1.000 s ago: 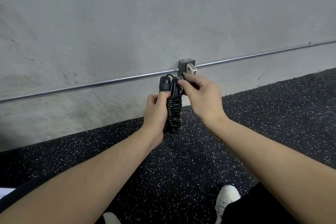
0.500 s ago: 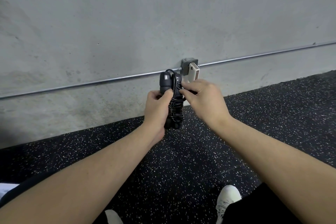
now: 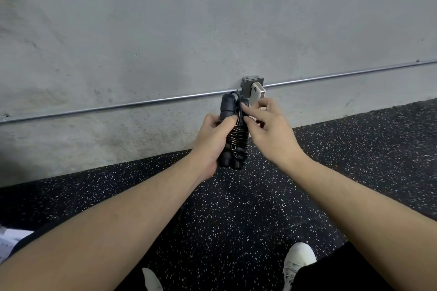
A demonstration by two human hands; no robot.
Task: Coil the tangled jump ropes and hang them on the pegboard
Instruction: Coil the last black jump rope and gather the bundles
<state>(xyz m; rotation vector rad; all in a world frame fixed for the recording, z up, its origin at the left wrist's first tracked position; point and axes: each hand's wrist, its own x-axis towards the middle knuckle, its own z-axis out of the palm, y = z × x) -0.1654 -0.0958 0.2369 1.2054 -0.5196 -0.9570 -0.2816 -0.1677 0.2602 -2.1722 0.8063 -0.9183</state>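
A black jump rope [image 3: 234, 144] is bundled upright, its thin cord wound tightly around the two handles held side by side. My left hand [image 3: 211, 137] grips the bundle from the left, thumb across the front near the top. My right hand [image 3: 267, 130] is at the upper right of the bundle, with thumb and forefinger pinching the cord near the handle tops. No pegboard is in view.
A grey concrete wall fills the upper view, with a thin metal conduit [image 3: 118, 106] running across it. A grey junction box with a pale plug [image 3: 254, 87] sits just behind the bundle. Below is black speckled rubber flooring [image 3: 236, 220] and my white shoes [image 3: 298, 260].
The bundle and both hands have dropped slightly relative to the wall box. My right fingers have shifted on the cord near the handle tops.
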